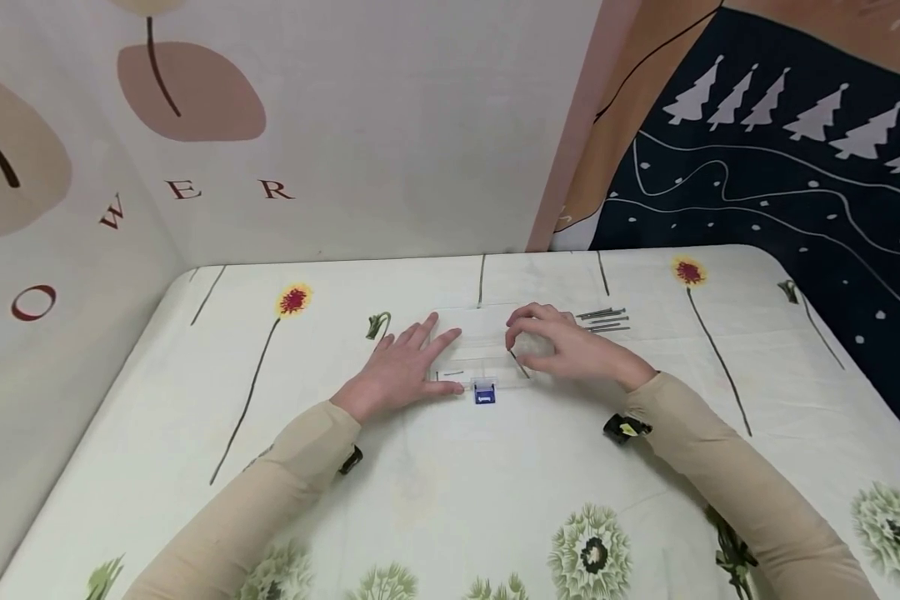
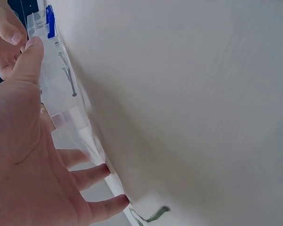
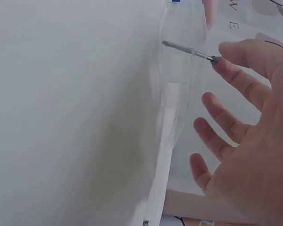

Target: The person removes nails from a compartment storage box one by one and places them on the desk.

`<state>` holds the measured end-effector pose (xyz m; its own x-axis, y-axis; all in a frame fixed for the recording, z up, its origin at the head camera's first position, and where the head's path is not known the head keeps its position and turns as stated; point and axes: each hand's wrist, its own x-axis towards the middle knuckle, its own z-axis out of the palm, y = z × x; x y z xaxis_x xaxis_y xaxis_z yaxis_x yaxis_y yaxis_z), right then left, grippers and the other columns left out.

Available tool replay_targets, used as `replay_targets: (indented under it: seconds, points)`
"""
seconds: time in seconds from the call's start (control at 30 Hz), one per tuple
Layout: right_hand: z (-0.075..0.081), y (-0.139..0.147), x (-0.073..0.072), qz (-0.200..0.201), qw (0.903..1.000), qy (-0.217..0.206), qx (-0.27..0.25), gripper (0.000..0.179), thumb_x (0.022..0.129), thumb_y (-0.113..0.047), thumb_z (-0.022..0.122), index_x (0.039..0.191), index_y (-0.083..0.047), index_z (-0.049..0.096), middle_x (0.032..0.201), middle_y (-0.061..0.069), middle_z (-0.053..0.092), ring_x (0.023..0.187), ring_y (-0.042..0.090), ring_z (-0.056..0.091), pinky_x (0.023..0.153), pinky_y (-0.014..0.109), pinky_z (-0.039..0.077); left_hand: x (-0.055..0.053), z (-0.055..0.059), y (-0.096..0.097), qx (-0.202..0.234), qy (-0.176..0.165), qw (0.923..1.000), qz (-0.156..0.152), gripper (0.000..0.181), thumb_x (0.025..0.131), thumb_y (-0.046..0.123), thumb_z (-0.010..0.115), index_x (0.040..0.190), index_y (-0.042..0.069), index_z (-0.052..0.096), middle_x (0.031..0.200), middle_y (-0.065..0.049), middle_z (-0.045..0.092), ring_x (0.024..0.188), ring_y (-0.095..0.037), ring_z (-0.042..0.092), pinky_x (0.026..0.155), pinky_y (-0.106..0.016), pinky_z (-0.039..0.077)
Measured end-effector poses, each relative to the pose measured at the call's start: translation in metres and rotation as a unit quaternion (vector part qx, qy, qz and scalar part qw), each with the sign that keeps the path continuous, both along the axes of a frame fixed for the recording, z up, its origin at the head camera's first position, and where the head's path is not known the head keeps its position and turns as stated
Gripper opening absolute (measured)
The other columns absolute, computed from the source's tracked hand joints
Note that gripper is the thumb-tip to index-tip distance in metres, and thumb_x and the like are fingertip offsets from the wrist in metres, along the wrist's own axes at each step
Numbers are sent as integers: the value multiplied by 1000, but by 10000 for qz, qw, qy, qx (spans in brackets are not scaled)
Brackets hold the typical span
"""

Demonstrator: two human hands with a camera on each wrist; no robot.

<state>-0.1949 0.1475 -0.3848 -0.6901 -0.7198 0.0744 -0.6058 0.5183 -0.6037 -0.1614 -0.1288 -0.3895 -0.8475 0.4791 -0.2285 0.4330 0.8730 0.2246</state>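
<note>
A clear plastic box (image 1: 483,333) lies with its lid folded back, and a blue latch (image 1: 484,392) shows at its front. My left hand (image 1: 401,371) rests at the box's left end with its fingers spread, the thumb along the front edge. Several small screws (image 2: 70,81) lie inside the left part of the box. My right hand (image 1: 570,346) pinches a long grey screw (image 3: 186,49) by its head between thumb and index finger. The screw slants over the right front part of the box, and the other fingers are loosely bent.
Several long grey screws (image 1: 606,320) lie in a loose row on the cloth right of the box, beyond my right hand. A white flower-print cloth (image 1: 450,500) covers the table. Printed curtains (image 1: 390,125) stand behind and to the left; a dark tree-patterned cloth (image 1: 780,183) hangs at the right.
</note>
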Motion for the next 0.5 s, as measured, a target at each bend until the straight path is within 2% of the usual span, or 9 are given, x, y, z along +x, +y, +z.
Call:
replay_targets:
  seconds: [0.23, 0.4, 0.5]
  points:
    - [-1, 8, 2, -189, 9972, -331, -642, 15, 89, -6, 68, 101, -14, 65, 109, -1, 60, 111, 22, 50, 98, 47, 38, -1, 1, -1, -10, 81, 10000, -38, 92, 87, 68, 52, 157, 21, 15, 160, -14, 7, 141, -39, 23, 108, -62, 20]
    - [-3, 12, 6, -318, 9947, -292, -933, 12, 88, -1, 67, 100, -5, 64, 99, 1, 62, 98, 23, 56, 89, 44, 45, 0, 0, -1, -74, 125, 9999, 11, 94, 86, 69, 52, 157, 19, 16, 161, -12, 9, 141, -38, 24, 108, -61, 21]
    - [-3, 14, 9, -441, 9941, -232, -960, 9, 89, -1, 67, 96, -6, 64, 94, 0, 63, 91, 19, 57, 84, 40, 47, 0, -2, -1, -95, 150, 9998, 40, 93, 86, 69, 52, 156, 19, 17, 161, -11, 10, 141, -37, 24, 108, -62, 21]
